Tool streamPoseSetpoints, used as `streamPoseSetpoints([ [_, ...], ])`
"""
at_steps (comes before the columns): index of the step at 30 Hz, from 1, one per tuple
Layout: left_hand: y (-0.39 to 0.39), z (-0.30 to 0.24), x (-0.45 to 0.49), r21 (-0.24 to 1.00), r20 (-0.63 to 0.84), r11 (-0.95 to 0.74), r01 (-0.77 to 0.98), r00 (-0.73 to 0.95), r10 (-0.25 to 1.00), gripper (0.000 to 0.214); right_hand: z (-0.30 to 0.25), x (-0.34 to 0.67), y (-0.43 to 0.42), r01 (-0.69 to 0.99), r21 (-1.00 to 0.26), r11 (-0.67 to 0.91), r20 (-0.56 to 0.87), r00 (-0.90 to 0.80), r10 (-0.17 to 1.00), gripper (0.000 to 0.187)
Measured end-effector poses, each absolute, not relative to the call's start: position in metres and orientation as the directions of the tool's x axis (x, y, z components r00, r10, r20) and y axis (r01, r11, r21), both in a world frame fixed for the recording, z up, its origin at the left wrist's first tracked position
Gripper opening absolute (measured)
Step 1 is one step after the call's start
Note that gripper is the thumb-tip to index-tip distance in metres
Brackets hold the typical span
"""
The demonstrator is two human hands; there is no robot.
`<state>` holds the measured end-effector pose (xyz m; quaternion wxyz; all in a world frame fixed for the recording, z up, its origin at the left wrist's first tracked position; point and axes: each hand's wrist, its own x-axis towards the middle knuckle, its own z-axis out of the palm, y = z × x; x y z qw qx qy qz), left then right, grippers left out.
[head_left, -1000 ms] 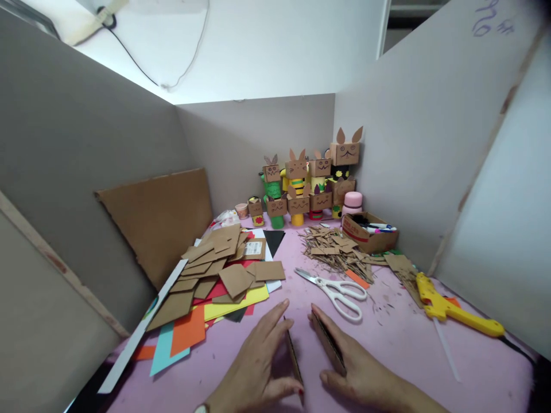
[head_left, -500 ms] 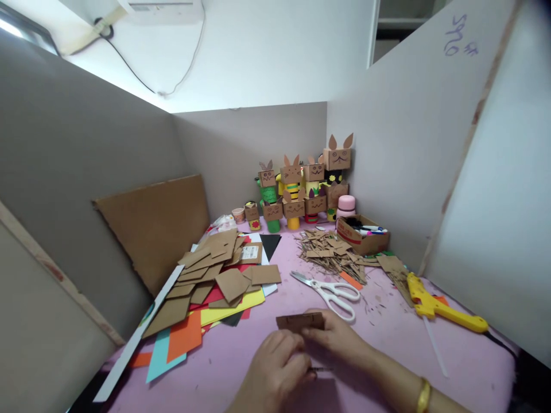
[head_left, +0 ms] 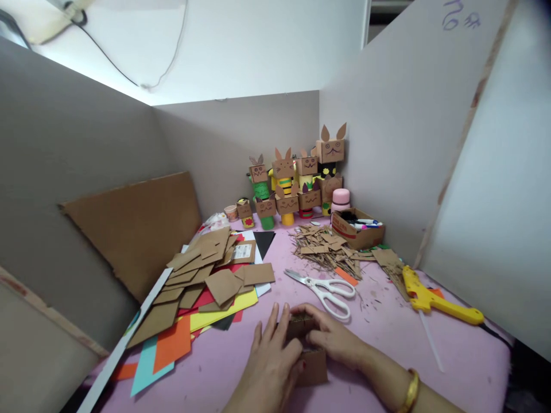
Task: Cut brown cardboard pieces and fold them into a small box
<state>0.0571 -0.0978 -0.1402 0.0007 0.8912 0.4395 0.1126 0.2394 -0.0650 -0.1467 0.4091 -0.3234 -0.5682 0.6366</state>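
Note:
Low at the front of the table, my two hands close around small brown cardboard pieces. My right hand (head_left: pixel 329 335) curls its fingers over a cardboard piece (head_left: pixel 299 327) standing on edge, its thumb on the near side. My left hand (head_left: pixel 273 358) presses against the left side, several fingers stretched along the cardboard. A second cardboard piece (head_left: pixel 313 370) shows below, nearer me, beside the left fingertips. Whether the two pieces are joined I cannot tell, since my fingers cover where they meet. White-handled scissors (head_left: pixel 329 291) lie just beyond my right hand.
Cut cardboard squares (head_left: pixel 221 284) and coloured paper (head_left: pixel 172 347) are piled left, beside a white ruler (head_left: pixel 129 338). Cardboard scraps (head_left: pixel 322 249) lie behind the scissors. A yellow glue gun (head_left: pixel 443 304) rests right. Cardboard animal figures (head_left: pixel 286 203) and a box of pens (head_left: pixel 357 229) stand behind.
My left hand has opened out from a curled pinch and moved against the cardboard's left side. A lower cardboard piece now shows facing me. The view has shifted slightly.

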Motion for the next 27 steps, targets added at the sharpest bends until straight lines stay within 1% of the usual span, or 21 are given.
streamPoseSetpoints([
  [3, -0.099, -0.145, 0.055, 0.095, 0.242, -0.631, 0.77, 0.597, 0.765, 0.013, -0.143, 0.243, -0.073, -0.171, -0.985, 0.022, 0.079, -0.334, 0.939, 0.045],
  [4, -0.1, -0.145, 0.055, 0.101, 0.248, -0.636, 0.765, 0.6, 0.761, 0.012, -0.141, 0.243, -0.077, -0.175, -0.984, 0.037, 0.089, -0.299, 0.95, 0.048],
  [6, -0.101, -0.139, 0.055, 0.118, 0.224, -0.64, 0.76, 0.607, 0.762, 0.012, -0.138, 0.239, -0.084, -0.174, -0.984, 0.047, 0.093, -0.273, 0.958, 0.065],
  [8, -0.103, -0.127, 0.057, 0.138, 0.162, -0.622, 0.771, 0.602, 0.782, 0.014, -0.136, 0.234, -0.09, -0.148, -0.988, 0.039, 0.083, -0.307, 0.948, 0.081],
  [10, -0.105, -0.112, 0.06, 0.154, 0.093, -0.608, 0.779, 0.601, 0.794, 0.013, -0.135, 0.23, -0.092, -0.123, -0.992, 0.028, 0.069, -0.341, 0.938, 0.086],
  [12, -0.107, -0.101, 0.062, 0.165, 0.078, -0.606, 0.778, 0.602, 0.795, 0.012, -0.136, 0.228, -0.09, -0.131, -0.991, 0.019, 0.062, -0.336, 0.94, 0.083],
  [14, -0.109, -0.095, 0.064, 0.172, 0.074, -0.602, 0.78, 0.599, 0.797, 0.013, -0.136, 0.228, -0.087, -0.161, -0.987, 0.024, 0.072, -0.304, 0.95, 0.071],
  [16, -0.11, -0.092, 0.065, 0.166, 0.038, -0.595, 0.786, 0.598, 0.801, 0.014, -0.136, 0.229, -0.084, -0.176, -0.983, 0.049, 0.098, -0.283, 0.954, 0.058],
  [18, -0.11, -0.091, 0.066, 0.148, -0.001, -0.591, 0.793, 0.598, 0.802, 0.017, -0.135, 0.23, -0.083, -0.178, -0.981, 0.07, 0.119, -0.277, 0.953, 0.05],
  [20, -0.11, -0.092, 0.067, 0.125, 0.004, -0.593, 0.795, 0.598, 0.802, 0.015, -0.136, 0.23, -0.083, -0.184, -0.98, 0.071, 0.12, -0.274, 0.954, 0.047],
  [22, -0.109, -0.094, 0.068, 0.095, 0.051, -0.591, 0.801, 0.589, 0.807, 0.01, -0.136, 0.229, -0.083, -0.187, -0.98, 0.071, 0.119, -0.263, 0.957, 0.048],
  [25, -0.107, -0.097, 0.069, 0.049, 0.117, -0.591, 0.805, 0.583, 0.804, 0.018, -0.137, 0.228, -0.082, -0.184, -0.98, 0.076, 0.121, -0.246, 0.962, 0.049],
  [27, -0.107, -0.099, 0.068, 0.032, 0.137, -0.602, 0.798, 0.593, 0.793, 0.019, -0.135, 0.227, -0.082, -0.186, -0.979, 0.082, 0.127, -0.245, 0.961, 0.048],
])
